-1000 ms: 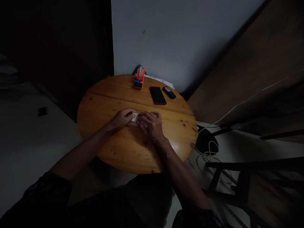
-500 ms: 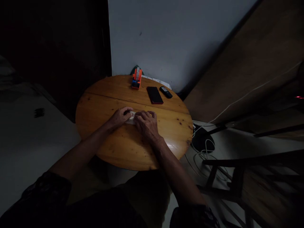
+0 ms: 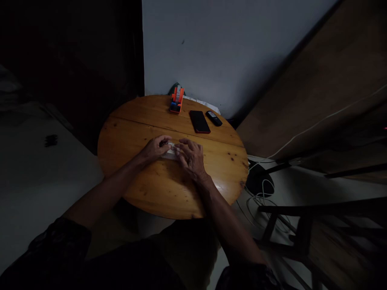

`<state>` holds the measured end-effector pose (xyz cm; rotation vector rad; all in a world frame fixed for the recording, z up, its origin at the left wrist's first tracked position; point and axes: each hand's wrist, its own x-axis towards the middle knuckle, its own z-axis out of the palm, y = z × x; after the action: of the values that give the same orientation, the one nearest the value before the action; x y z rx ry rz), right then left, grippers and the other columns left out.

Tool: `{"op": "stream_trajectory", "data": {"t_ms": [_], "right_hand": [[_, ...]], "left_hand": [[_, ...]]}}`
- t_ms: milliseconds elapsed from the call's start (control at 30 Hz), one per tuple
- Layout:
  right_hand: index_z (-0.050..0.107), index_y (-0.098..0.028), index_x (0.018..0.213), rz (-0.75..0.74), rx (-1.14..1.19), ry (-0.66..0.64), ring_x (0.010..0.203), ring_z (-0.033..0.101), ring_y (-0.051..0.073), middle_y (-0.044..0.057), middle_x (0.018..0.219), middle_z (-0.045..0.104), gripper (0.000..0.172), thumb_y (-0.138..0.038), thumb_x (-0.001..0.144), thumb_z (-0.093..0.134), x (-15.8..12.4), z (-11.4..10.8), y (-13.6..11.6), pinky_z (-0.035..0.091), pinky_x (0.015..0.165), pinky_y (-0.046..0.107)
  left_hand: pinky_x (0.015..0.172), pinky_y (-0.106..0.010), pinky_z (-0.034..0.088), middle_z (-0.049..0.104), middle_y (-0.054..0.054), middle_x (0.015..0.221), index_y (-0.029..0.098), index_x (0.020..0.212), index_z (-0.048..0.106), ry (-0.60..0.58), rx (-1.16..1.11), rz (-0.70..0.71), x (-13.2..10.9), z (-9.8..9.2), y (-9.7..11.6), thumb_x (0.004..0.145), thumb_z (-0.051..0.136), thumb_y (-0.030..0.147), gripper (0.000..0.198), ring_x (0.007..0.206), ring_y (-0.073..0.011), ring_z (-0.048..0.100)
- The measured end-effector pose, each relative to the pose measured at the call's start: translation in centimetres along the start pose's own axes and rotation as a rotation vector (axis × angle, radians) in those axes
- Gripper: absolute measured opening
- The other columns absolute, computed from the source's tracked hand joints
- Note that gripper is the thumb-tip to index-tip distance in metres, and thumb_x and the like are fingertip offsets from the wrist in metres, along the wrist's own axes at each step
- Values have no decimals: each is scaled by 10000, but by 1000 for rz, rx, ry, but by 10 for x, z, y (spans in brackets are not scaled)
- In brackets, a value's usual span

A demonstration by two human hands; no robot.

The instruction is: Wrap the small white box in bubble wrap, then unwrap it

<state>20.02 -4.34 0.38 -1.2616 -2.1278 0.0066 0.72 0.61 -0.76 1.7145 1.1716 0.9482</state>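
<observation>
A small, flat white object [image 3: 169, 156] lies on the round wooden table [image 3: 145, 181], partly covered by both hands; it looks like a packet, but its kind is too dim to make out. My left hand [image 3: 156, 147] has its fingers curled and its thumb on the left end of it. On the right end, the thumb and fingertips of my right hand [image 3: 191, 158] grip it, while the hand's other fingers are arched above.
At the table's back stands an orange tape dispenser [image 3: 177, 100]. To its right lie a black smartphone [image 3: 199, 121] with a red edge and a small keypad phone [image 3: 214, 118]. A wooden chair [image 3: 302, 229] and loose white cable [image 3: 264, 197] are on the right.
My right hand has shifted slightly right and its fingers have lifted and spread, so more of the white object shows. My left hand keeps its hold. The view has moved slightly.
</observation>
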Motion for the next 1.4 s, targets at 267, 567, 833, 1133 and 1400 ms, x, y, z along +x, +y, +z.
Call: {"op": "stream_trajectory", "data": {"t_ms": [267, 567, 833, 1133, 1400], "right_hand": [[728, -248, 1080, -144, -155, -31, 1152, 533, 278, 104, 1259, 647, 245, -248, 944, 525, 1, 0, -3, 339, 954, 458], [707, -225, 1095, -96, -150, -65, 1118, 537, 284, 106, 1272, 638, 234, -245, 910, 566, 0, -1, -6, 351, 935, 447], [700, -196, 994, -74, -10, -4, 1078, 582, 265, 100, 1155, 688, 168, -250, 893, 577, 1, 5, -4, 394, 894, 417], [651, -236, 1072, 82, 168, 184, 1178, 584, 279, 107, 1233, 665, 236, -351, 956, 480, -2, 4, 7, 423, 990, 446], [671, -215, 1060, 127, 217, 183, 1175, 588, 278, 127, 1236, 653, 277, -360, 963, 456, -1, 4, 12, 447, 998, 444]], "left_hand": [[888, -350, 531, 705, -103, 1103, 133, 1192, 655, -3, -77, -38, 0, 3, -1, 765, 620, 407, 510, 1008, -232, 654], [822, -294, 504, 654, -44, 982, 139, 1254, 604, 28, -70, -35, -2, 5, 3, 696, 655, 328, 591, 885, -179, 612], [771, -260, 479, 582, -26, 977, 134, 1379, 506, -1, -177, -22, -2, 12, 2, 719, 621, 278, 685, 836, -137, 566], [850, -307, 491, 598, -67, 1100, 162, 1294, 585, 84, -146, -15, -3, 12, -4, 703, 670, 359, 629, 914, -170, 568], [790, -309, 504, 641, -67, 1072, 166, 1134, 640, 207, -264, -118, 2, 2, 3, 688, 600, 327, 476, 905, -185, 593]]}}
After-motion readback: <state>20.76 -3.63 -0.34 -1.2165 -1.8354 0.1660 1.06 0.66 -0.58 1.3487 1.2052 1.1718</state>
